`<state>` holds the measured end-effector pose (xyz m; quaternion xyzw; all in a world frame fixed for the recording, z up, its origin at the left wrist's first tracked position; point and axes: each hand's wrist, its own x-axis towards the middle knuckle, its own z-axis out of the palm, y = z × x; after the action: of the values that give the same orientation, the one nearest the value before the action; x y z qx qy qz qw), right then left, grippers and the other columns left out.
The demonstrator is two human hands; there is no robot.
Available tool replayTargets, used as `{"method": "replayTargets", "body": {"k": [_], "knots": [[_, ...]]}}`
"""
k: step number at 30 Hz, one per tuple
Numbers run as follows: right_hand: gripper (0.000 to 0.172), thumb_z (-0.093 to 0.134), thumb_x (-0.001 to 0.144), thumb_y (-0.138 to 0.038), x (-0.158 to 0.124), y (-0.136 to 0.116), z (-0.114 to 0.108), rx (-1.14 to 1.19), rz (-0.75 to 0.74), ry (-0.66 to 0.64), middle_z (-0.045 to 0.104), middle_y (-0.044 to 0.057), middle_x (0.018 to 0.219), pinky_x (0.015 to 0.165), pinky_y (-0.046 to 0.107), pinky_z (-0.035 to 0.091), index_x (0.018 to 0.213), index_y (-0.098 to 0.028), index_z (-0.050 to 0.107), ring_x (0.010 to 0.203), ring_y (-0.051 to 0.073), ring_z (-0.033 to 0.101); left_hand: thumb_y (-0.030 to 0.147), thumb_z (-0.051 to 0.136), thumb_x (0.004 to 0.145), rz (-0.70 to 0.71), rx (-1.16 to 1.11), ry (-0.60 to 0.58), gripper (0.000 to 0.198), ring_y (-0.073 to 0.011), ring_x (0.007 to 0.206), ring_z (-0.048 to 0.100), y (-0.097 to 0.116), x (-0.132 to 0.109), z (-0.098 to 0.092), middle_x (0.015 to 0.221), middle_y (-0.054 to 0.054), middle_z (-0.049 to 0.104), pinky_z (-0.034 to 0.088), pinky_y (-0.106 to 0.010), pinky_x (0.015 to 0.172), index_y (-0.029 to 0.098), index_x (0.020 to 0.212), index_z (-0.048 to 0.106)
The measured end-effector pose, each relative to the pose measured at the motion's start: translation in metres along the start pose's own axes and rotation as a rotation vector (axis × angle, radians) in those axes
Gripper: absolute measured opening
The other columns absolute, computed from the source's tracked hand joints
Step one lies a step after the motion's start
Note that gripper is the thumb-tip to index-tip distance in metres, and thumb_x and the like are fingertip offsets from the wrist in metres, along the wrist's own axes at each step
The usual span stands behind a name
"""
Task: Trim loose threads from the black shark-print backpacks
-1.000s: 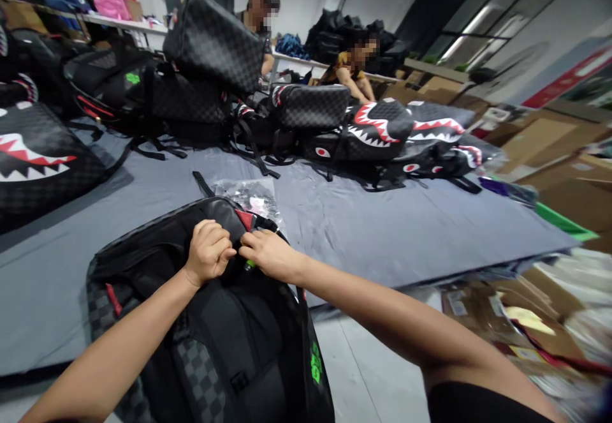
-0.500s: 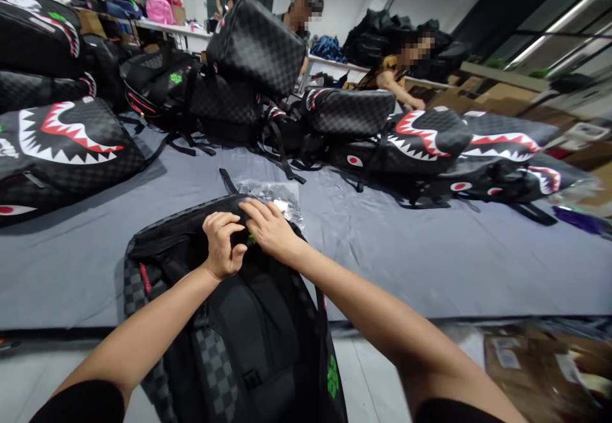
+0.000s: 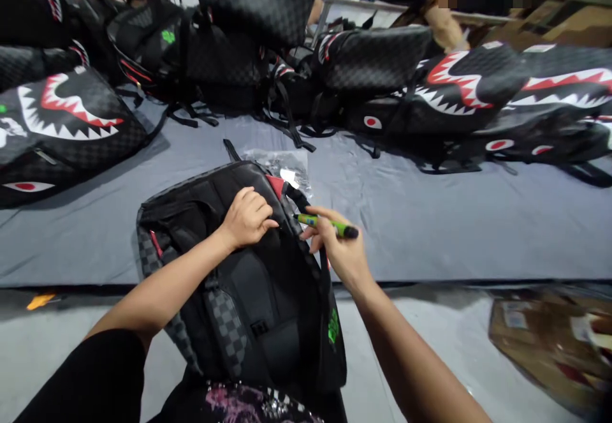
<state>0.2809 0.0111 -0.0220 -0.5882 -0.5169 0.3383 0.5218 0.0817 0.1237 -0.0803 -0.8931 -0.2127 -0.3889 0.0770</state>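
Observation:
A black backpack (image 3: 248, 276) with grey checkered panels leans on the front edge of the table, its strap side facing me. My left hand (image 3: 248, 217) lies on its upper part, fingers curled against the black fabric and thumb sticking out to the right. In my right hand (image 3: 342, 251) is a green marker pen (image 3: 325, 224), its dark tip pointing left toward the bag's side edge and its black end to the right. A red patch (image 3: 276, 185) shows at the bag's top corner, near a black strap (image 3: 297, 197).
Behind the backpack lies a see-through plastic bag (image 3: 294, 168) on the grey table cover (image 3: 421, 231). Shark-mouth backpacks (image 3: 71, 117) are piled along the far side. Another person's hand (image 3: 447, 27) is behind them. A cardboard box (image 3: 535, 340) stands at lower right.
My right hand has moved from the bag's top to its right side, and the green marker now shows in it. My left hand has shifted right. The view has tilted down.

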Motion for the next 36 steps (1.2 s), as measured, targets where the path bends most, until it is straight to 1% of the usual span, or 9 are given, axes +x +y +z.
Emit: {"method": "replayTargets", "body": {"k": [3,7,10,12,16,22,26,31,36], "knots": [[0.04,0.074,0.082,-0.046,-0.018,0.015,0.005,0.111,0.093,0.015,0.076,0.004,0.081,0.062,0.031,0.058,0.111,-0.019,0.067,0.062,0.018,0.071,0.047,0.024,0.105,-0.01,-0.029,0.073,0.054,-0.0167,0.072,0.053,0.004,0.002,-0.003,0.068,-0.002,0.059,0.042,-0.039,0.094,0.02,0.072,0.057],[0.029,0.072,0.083,-0.045,-0.021,0.023,0.025,0.101,0.063,0.204,0.062,-0.005,0.054,0.039,0.022,0.045,0.088,-0.019,0.061,0.04,0.012,0.055,0.045,0.027,0.105,0.046,-0.076,0.157,0.049,-0.0162,0.075,0.056,0.007,-0.001,-0.004,0.069,0.0,0.062,0.042,-0.04,0.095,0.021,0.074,0.055],[0.031,0.064,0.089,-0.05,-0.022,0.032,0.038,-0.016,-0.06,0.3,0.062,-0.005,0.057,0.04,0.022,0.045,0.085,-0.021,0.054,0.04,0.01,0.055,0.046,0.029,0.105,0.075,-0.104,0.181,0.048,-0.0155,0.078,0.057,0.004,-0.008,0.0,0.072,0.001,0.061,0.043,-0.041,0.097,0.02,0.075,0.056],[0.031,0.062,0.091,-0.051,-0.023,0.04,0.043,-0.123,-0.115,0.312,0.063,-0.004,0.062,0.046,0.024,0.049,0.087,-0.021,0.054,0.045,0.012,0.059,0.054,0.024,0.105,0.007,-0.167,0.089,0.056,-0.0151,0.083,0.059,0.0,-0.011,0.004,0.073,0.002,0.059,0.042,-0.044,0.101,0.02,0.075,0.056],[0.031,0.055,0.095,-0.052,-0.021,0.047,0.046,-0.298,-0.159,0.307,0.064,-0.002,0.067,0.056,0.031,0.055,0.092,-0.021,0.057,0.052,0.014,0.063,0.081,0.007,0.091,-0.267,-0.347,-0.232,0.082,-0.0164,0.089,0.062,-0.001,-0.01,0.003,0.074,0.001,0.059,0.037,-0.054,0.109,0.018,0.072,0.056],[0.031,0.051,0.099,-0.047,-0.016,0.041,0.049,-0.557,-0.315,0.352,0.064,0.0,0.068,0.064,0.034,0.055,0.084,-0.021,0.06,0.059,0.016,0.064,0.089,0.009,0.083,-0.341,-0.446,-0.279,0.084,-0.0182,0.09,0.064,0.002,-0.002,-0.003,0.072,0.0,0.061,0.036,-0.054,0.111,0.021,0.068,0.055],[0.027,0.053,0.099,-0.041,-0.016,0.041,0.049,-0.588,-0.378,0.363,0.063,0.0,0.068,0.062,0.031,0.052,0.082,-0.021,0.06,0.058,0.015,0.063,0.089,0.008,0.083,-0.337,-0.461,-0.248,0.084,-0.0179,0.088,0.063,0.002,-0.002,-0.003,0.07,-0.001,0.061,0.038,-0.052,0.11,0.021,0.067,0.055],[0.027,0.052,0.099,-0.042,-0.016,0.041,0.052,-0.598,-0.325,0.356,0.063,0.0,0.068,0.065,0.033,0.054,0.084,-0.021,0.06,0.06,0.017,0.064,0.079,0.007,0.093,-0.246,-0.393,-0.171,0.078,-0.0187,0.085,0.063,0.002,-0.007,0.001,0.07,0.0,0.06,0.041,-0.051,0.106,0.022,0.067,0.055],[0.026,0.055,0.097,-0.041,-0.015,0.043,0.051,-0.536,-0.299,0.336,0.065,0.001,0.069,0.063,0.032,0.053,0.083,-0.02,0.06,0.062,0.017,0.066,0.062,0.025,0.102,-0.098,-0.289,0.013,0.06,-0.0173,0.076,0.061,0.001,-0.011,0.005,0.069,0.001,0.06,0.044,-0.046,0.097,0.022,0.07,0.055]]}}
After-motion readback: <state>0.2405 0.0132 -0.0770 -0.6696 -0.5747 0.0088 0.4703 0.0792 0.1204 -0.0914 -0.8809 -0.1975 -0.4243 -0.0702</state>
